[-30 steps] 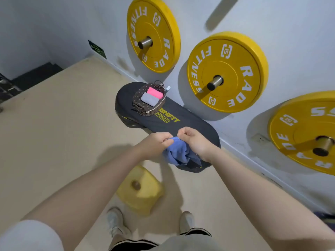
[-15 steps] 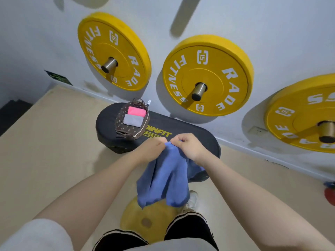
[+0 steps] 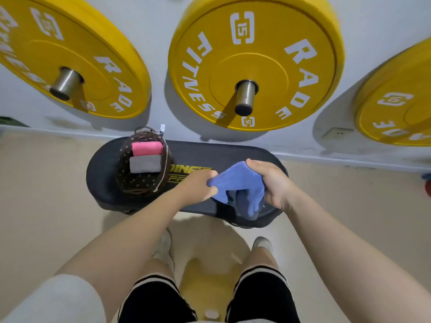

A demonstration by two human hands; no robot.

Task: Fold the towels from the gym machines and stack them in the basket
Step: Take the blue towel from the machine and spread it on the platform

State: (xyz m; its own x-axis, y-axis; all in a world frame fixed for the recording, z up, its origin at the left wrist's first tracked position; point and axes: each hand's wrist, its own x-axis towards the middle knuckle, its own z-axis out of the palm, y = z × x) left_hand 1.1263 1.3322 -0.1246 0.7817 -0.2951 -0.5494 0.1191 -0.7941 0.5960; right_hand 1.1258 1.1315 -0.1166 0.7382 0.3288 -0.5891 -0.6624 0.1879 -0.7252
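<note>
- Both bare forearms stretched forward and down, converging toward the middle of the view
- Left hand (image 3: 198,187) knuckles up, fingers curled under, pinching the left edge of the blue terry-cloth towel (image 3: 238,183)
- Right hand (image 3: 271,183) turned with its back to the right, thumb on top, fingers wrapped round the towel's right side
- Hands near each other, apart, the cloth spanning between them
- White short sleeve (image 3: 53,299) on the left upper arm
</note>
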